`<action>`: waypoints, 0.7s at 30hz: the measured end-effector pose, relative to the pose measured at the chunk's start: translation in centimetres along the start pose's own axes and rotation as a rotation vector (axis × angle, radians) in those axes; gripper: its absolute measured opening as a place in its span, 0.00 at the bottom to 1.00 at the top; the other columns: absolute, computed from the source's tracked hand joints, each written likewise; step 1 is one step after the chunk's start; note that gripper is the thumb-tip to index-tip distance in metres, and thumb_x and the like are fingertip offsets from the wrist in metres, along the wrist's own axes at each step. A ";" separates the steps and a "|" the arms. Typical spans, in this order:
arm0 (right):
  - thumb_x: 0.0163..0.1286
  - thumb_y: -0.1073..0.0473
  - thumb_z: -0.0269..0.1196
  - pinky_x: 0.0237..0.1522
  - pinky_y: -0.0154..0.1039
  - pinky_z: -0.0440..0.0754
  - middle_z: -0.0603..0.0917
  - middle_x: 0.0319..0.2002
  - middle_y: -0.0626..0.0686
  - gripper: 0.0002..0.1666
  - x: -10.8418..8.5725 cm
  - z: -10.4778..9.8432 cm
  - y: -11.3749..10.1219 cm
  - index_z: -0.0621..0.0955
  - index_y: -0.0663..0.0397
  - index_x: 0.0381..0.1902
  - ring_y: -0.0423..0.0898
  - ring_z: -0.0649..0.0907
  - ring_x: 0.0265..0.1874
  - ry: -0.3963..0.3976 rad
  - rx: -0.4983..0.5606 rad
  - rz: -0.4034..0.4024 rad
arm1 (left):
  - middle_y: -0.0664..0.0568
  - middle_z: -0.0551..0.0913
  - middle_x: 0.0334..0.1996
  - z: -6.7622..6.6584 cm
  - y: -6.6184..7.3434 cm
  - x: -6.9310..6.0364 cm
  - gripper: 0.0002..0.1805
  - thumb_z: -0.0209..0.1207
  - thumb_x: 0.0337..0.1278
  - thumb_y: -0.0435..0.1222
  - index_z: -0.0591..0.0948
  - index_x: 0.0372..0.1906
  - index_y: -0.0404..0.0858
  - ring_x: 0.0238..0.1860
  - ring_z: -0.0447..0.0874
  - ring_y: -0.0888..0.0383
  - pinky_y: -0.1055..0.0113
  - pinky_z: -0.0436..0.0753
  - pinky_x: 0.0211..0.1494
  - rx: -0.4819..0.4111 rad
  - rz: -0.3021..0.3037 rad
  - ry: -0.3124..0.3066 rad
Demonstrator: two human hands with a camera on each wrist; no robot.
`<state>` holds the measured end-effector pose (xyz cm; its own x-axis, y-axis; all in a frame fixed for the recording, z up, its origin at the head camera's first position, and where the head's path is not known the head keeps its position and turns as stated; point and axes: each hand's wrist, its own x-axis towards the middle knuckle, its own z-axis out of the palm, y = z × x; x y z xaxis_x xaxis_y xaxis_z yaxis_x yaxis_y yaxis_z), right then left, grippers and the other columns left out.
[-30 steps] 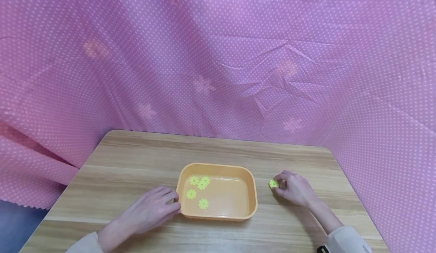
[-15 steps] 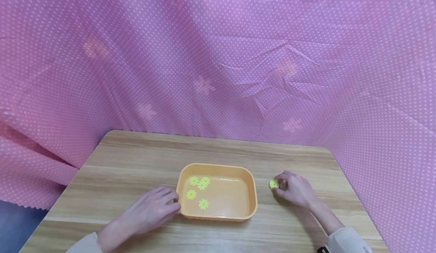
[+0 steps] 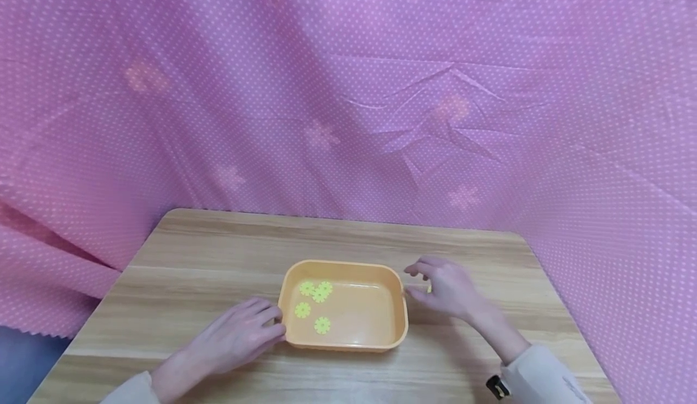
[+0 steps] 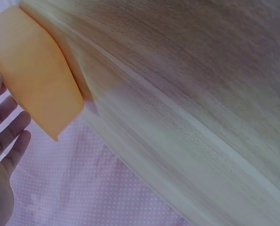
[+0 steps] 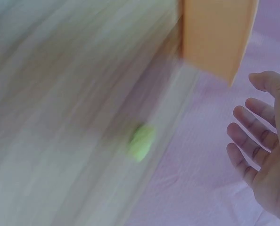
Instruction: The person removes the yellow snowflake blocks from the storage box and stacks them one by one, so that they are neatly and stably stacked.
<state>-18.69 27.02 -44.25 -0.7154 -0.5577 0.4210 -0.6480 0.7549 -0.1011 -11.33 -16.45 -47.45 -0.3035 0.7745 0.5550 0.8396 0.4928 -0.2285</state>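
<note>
"Hanging at twelve o'clock beyond everything, what's that?"

"A pink-purple dotted curtain [image 3: 348, 89], and in front of it a wood-grain table [image 3: 218, 244] with an orange tray [image 3: 365, 313] on it"

"And the hands, by the tray's clock?"

"The left hand [image 3: 242, 334] is between eight and nine, fingers loosely bent, at the tray's outer wall; how firmly it touches, I can't tell. The right hand [image 3: 449, 286] is at three, just beside the rim, thumb and fingers wide apart, gripping nothing"

"What's near that one?"

"A yellow-green piece [image 5: 142, 142] on the table at three o'clock, blurred in the right wrist view and mostly hidden by the hand in the head view"

"Inside the tray?"

"Five yellow flower discs [image 3: 322, 325]: three bunched at ten, one at nine, one between seven and eight"
</note>
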 end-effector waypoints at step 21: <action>0.66 0.41 0.72 0.39 0.27 0.86 0.88 0.42 0.39 0.17 5.8 4.0 -8.3 0.89 0.39 0.48 0.35 0.87 0.39 -0.209 -0.044 -0.453 | 0.62 0.84 0.37 0.0 0.0 0.1 0.13 0.54 0.77 0.47 0.84 0.35 0.51 0.43 0.84 0.59 0.61 0.86 0.50 0.012 -0.011 -0.028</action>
<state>-18.51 16.10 -44.55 -0.4044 -0.8867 0.2241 -0.8973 0.4321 0.0905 -11.35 -16.43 -47.37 -0.3251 0.7798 0.5350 0.8306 0.5060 -0.2327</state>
